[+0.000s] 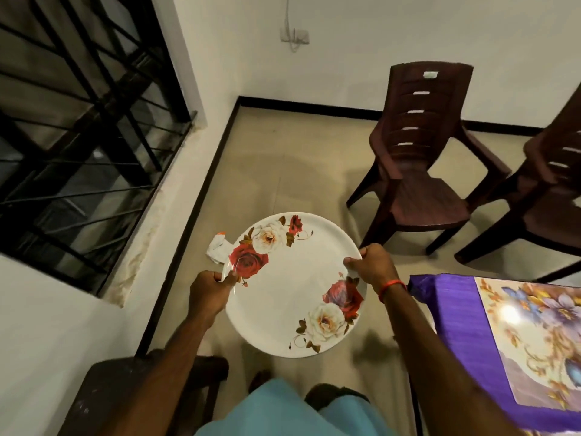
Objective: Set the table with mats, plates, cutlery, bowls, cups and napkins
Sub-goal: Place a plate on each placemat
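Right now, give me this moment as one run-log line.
left grip holds plate rim | right grip holds opposite rim | plate over floor, table at right

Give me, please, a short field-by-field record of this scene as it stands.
held item: floral plate, roughly level, above the floor
left hand: grips the plate's left rim
right hand: grips the plate's right rim
table: at right, under a purple cloth
mat: floral, lying on the cloth
brown chairs: two, beyond the table
white scrap: crumpled, past the plate's left edge
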